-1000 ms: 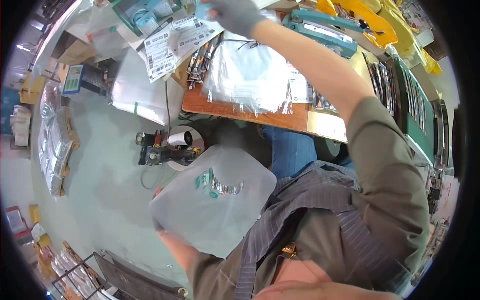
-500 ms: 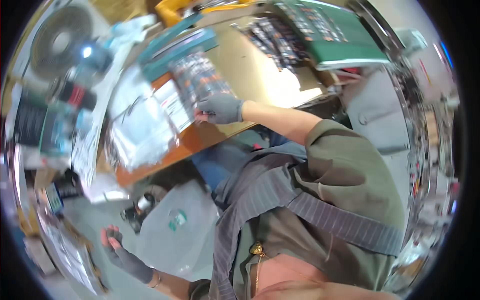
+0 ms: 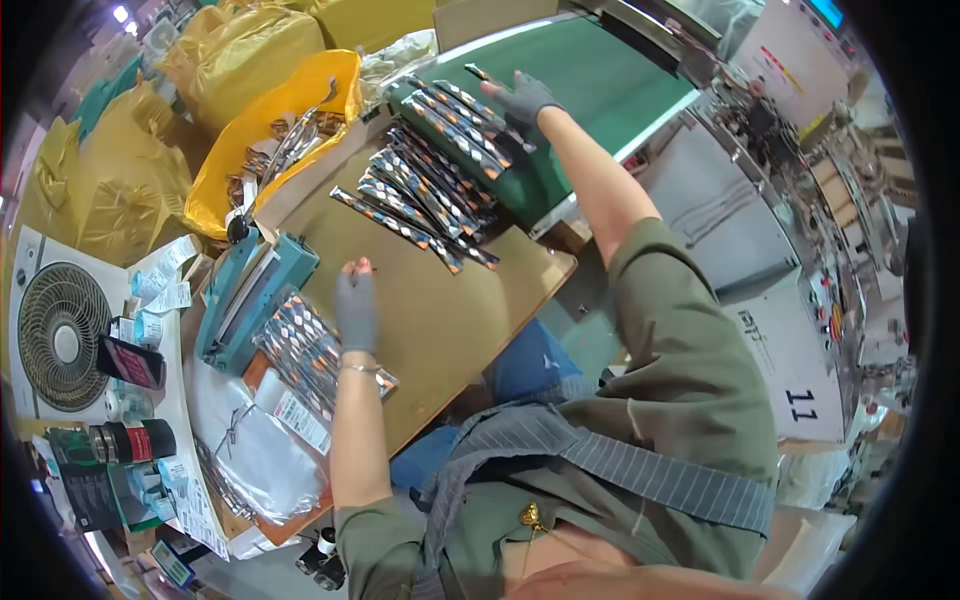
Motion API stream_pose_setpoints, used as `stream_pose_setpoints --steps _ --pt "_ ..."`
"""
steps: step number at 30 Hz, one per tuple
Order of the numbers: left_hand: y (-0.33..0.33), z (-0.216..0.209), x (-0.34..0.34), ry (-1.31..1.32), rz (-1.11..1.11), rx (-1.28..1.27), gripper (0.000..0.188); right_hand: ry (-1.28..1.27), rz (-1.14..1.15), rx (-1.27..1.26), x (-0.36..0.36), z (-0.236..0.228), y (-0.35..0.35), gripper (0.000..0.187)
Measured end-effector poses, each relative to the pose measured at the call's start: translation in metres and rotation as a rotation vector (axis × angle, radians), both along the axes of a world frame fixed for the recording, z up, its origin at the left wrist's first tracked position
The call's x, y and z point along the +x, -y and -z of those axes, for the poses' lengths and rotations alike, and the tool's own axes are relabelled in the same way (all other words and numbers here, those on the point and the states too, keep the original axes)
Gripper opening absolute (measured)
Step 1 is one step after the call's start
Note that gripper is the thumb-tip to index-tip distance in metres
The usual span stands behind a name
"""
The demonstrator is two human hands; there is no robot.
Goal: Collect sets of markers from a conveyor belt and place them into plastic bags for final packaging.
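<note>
My right hand (image 3: 524, 101), in a grey fingerless glove, reaches over the far end of a green conveyor belt (image 3: 600, 85). Its fingers are spread beside a row of long slim packets (image 3: 465, 125) patterned in black, white and orange. My left hand (image 3: 357, 308), gloved alike, hovers over the brown tabletop (image 3: 440, 340) with its fingers stretched out and nothing visible in them. Between the two hands lies a loose pile of the same packets (image 3: 415, 195). A neat stack of packets (image 3: 300, 350) sits just left of my left hand, partly hidden by my wrist.
Left of the stack stand a blue-green bag sealer (image 3: 255, 300) and clear plastic bags (image 3: 265, 465). A yellow bag-lined bin (image 3: 335, 75) with packets stands behind the table. A fan (image 3: 65, 340), a phone (image 3: 130, 362) and a dark jar (image 3: 135, 441) are farther left; grey machinery (image 3: 720, 210) is right.
My right hand has gone from the stack by the sealer to the conveyor packets. My left hand has come up from low on the left to above the table. The view has shifted.
</note>
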State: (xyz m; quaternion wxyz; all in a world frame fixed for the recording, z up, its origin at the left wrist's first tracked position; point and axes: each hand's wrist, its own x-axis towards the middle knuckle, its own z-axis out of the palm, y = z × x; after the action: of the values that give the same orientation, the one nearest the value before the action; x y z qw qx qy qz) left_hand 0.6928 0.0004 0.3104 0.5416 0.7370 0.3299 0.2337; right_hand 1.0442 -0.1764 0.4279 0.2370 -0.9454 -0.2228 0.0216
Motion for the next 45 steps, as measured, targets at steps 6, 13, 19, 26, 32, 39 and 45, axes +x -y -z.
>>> stream_pose_setpoints --steps 6,13,19,26,32,39,45 --pt "-0.022 0.022 0.082 -0.084 -0.190 0.012 0.063 0.205 -0.440 -0.236 -0.115 0.032 -0.095 0.096" --pt "-0.015 0.019 0.129 -0.191 -0.310 -0.180 0.066 -0.398 -0.077 0.134 -0.108 0.079 -0.122 0.083" --pt "-0.015 0.010 0.089 0.193 -0.122 -0.777 0.063 -0.794 -0.404 0.255 -0.134 0.138 -0.123 0.069" --pt "-0.009 -0.052 0.045 0.463 0.051 -0.647 0.051 -1.104 -0.610 0.966 -0.191 0.070 -0.113 0.070" --pt "-0.008 0.018 0.088 0.111 -0.165 -0.246 0.076 -0.322 0.021 0.396 -0.096 0.136 -0.090 0.096" --pt "-0.008 -0.001 0.075 0.272 -0.180 -0.720 0.063 -1.061 -0.361 0.439 -0.159 0.120 -0.126 0.062" --pt "0.002 -0.068 0.018 0.500 0.003 -0.152 0.055 -1.065 -0.550 1.125 -0.217 0.051 -0.099 0.056"
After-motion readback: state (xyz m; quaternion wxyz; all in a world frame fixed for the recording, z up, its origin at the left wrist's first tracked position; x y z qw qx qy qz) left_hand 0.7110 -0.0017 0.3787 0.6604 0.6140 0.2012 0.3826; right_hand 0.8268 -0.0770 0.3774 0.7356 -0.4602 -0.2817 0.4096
